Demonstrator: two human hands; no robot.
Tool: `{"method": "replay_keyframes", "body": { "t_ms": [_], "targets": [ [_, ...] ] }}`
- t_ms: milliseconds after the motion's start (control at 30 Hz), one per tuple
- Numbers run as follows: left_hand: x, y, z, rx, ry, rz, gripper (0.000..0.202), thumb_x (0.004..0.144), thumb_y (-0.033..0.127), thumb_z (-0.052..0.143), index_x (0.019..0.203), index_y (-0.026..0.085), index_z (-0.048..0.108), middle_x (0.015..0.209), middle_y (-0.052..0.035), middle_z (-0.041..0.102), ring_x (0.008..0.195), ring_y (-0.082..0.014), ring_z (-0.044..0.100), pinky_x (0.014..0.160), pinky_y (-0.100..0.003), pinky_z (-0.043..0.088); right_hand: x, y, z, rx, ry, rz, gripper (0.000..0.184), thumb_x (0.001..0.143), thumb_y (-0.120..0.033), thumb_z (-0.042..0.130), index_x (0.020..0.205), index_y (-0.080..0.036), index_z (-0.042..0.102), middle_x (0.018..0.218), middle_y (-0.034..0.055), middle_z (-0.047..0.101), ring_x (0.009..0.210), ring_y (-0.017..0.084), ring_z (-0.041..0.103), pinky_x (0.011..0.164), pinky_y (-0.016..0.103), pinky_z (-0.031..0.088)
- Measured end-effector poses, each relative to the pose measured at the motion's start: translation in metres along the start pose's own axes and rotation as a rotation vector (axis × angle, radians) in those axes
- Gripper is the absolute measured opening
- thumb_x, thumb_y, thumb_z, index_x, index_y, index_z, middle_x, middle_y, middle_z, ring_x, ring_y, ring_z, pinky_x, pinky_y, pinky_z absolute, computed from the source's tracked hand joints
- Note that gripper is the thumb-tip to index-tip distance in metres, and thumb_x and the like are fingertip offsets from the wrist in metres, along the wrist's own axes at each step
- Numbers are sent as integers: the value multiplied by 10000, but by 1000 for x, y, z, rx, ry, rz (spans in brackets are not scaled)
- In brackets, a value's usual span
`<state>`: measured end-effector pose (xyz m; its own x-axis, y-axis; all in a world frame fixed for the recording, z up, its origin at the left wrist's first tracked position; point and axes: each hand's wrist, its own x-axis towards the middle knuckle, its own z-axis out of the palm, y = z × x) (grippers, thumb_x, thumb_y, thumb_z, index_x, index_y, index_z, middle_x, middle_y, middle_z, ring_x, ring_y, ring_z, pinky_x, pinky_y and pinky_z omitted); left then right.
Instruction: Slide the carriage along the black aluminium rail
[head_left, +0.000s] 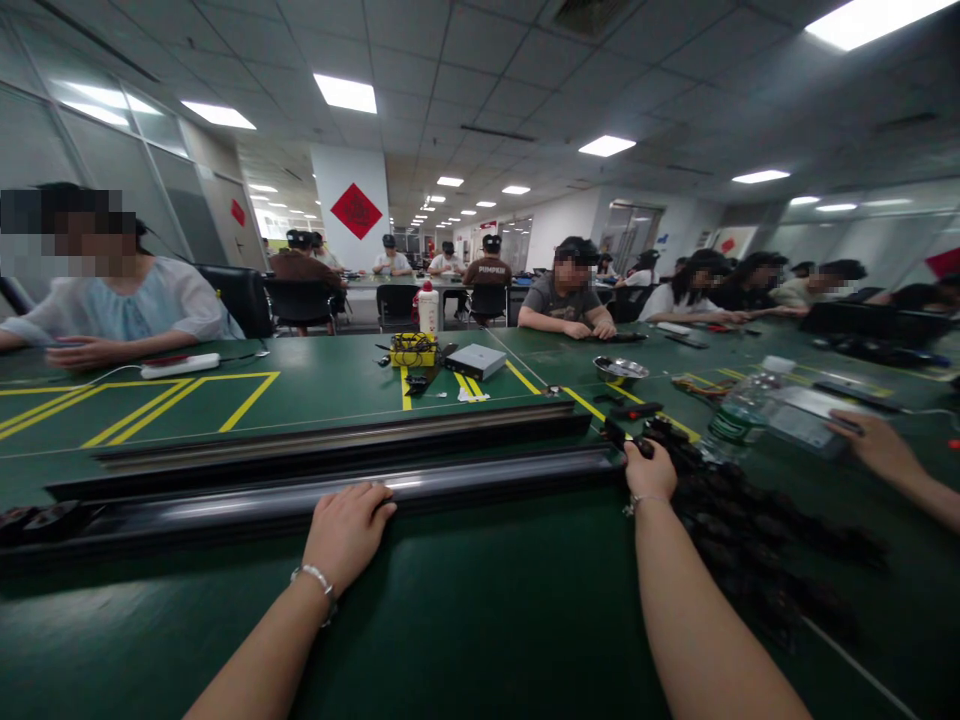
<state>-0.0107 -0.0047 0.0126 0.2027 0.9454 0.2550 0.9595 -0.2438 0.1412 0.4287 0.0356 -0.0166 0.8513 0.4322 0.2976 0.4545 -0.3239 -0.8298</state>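
Note:
A long, glossy black rail (480, 478) lies across the green table in front of me. My left hand (349, 535) rests over its near edge, fingers together and curled onto the top. At the rail's right end, my right hand (651, 470) is closed around a small black end piece (616, 436), partly hidden by the fingers. Whether that piece is joined to the rail I cannot tell. Directly behind lies a second long dark rail (345, 440). Many similar black parts (757, 530) are heaped to the right of my right forearm.
A water bottle (750, 405) stands beyond the heap, near another person's hand (885, 450). Farther back are a metal bowl (620, 369), a grey box (475, 361) and a yellow bin (413, 350) of cables. A power strip (180, 366) lies left, near a seated person.

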Motion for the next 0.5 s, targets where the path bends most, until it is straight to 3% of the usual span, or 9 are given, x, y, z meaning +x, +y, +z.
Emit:
{"method": "replay_keyframes", "body": {
  "t_ms": [200,333,433,500],
  "targets": [
    [1,-2,1,17,4,-2,264,823,366,369,941,268,585,983,-10,623,925,-170,527,780,-320,320,1,-2,5,68,49,-4,437,692,-374,483,1068,-153,508,1011,99,566,883,218,535,796,323,412],
    [0,-1,1,29,13,2,273,822,377,366,940,267,586,980,-12,624,921,-178,533,780,-325,322,3,-9,0,171,86,-51,467,788,-336,335,1214,-145,353,1079,106,512,803,171,568,726,281,441],
    [0,-1,1,31,15,4,278,823,378,362,945,264,585,971,-13,625,918,-180,534,775,-326,322,6,-12,-8,97,332,-155,433,766,-275,380,1168,-117,410,1113,130,484,1016,228,478,880,343,373],
    [0,-2,1,26,15,5,278,824,378,361,945,263,583,971,-13,625,917,-179,533,771,-324,321,7,-13,-14,62,434,-150,411,732,-211,404,1124,-103,462,1107,147,484,1088,250,417,938,360,323]
  ]
}}
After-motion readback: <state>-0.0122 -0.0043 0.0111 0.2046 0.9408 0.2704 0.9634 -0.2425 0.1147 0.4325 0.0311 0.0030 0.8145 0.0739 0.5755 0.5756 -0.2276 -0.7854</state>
